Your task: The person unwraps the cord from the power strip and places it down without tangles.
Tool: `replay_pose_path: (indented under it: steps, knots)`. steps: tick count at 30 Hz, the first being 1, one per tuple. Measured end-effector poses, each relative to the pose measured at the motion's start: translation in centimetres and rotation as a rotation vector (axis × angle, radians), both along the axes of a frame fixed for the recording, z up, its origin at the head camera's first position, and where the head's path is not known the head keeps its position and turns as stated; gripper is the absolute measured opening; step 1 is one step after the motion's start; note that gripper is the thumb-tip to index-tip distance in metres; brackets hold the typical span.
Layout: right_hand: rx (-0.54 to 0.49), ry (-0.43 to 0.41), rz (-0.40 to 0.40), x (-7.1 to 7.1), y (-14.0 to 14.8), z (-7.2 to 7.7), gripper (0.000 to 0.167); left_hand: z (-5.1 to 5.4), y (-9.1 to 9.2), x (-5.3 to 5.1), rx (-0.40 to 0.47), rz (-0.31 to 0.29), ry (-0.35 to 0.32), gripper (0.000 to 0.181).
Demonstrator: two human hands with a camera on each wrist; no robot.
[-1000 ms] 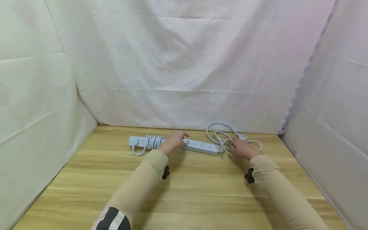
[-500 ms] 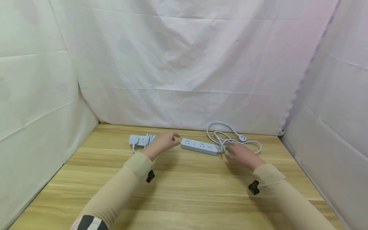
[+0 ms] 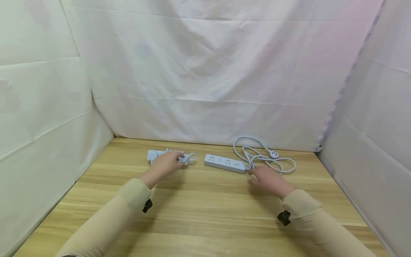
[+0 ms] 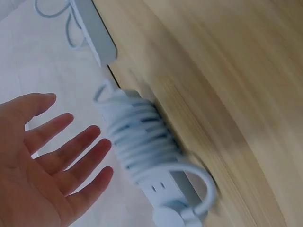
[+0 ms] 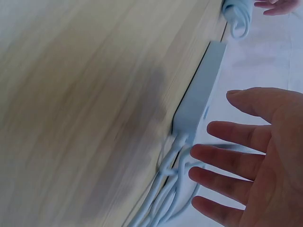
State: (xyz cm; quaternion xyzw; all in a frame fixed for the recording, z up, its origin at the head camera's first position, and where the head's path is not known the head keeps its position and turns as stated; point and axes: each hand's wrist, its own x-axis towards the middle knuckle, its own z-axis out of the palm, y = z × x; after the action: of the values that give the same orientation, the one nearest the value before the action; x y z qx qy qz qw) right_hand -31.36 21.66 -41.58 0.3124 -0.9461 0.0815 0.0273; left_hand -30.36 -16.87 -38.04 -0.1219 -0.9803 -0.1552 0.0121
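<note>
Two white power strips lie on the wooden table. The left power strip (image 4: 152, 187) has its cord (image 4: 137, 137) wound round it in several turns, and its plug (image 4: 169, 216) sits at one end. Above it hovers my left hand (image 3: 165, 166), fingers spread and apart from the coils in the left wrist view. The right power strip (image 3: 224, 164) lies with its loose cord (image 3: 257, 157) looped behind and to the right, ending in a plug (image 3: 274, 154). Near where that cord joins the strip is my right hand (image 3: 268, 178), fingers extended and holding nothing.
A wooden tabletop (image 3: 205, 214) stretches toward me. White cloth hangs as a back wall (image 3: 205, 71), with more cloth at the left side (image 3: 41, 125) and right side (image 3: 375, 125).
My left hand has moved left from between the strips to over the wound cord, and a cord loop now shows at its right. My right hand has shifted slightly toward me.
</note>
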Motion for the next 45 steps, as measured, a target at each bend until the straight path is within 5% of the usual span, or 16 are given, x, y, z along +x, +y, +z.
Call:
replay_pose_path:
  steps: [11, 22, 28, 37, 45]
  knots:
    - [-0.014, -0.015, 0.042, 1.3, -3.7, 0.2, 0.026, -0.7, -4.9, 0.9, -0.027, -0.023, 0.098, 0.034]
    - [-0.053, -0.04, 0.058, 1.3, -6.6, 0.0, 0.029, -1.3, -8.7, 0.9, -0.008, 0.048, 0.148, 0.035]
    - [-0.117, -0.112, 0.031, 0.8, -8.6, 1.1, 0.034, -1.9, -10.7, 0.1, -0.003, 0.038, 0.212, 0.043]
    - [-0.161, -0.213, 0.01, 0.1, -10.9, 2.2, 0.04, -2.7, -11.8, -1.3, -0.068, 0.04, 0.18, 0.051]
    - [-0.133, -0.262, 0.06, -0.4, -14.4, 0.8, 0.038, -3.2, -12.2, -2.8, -0.085, 0.035, 0.133, 0.052]
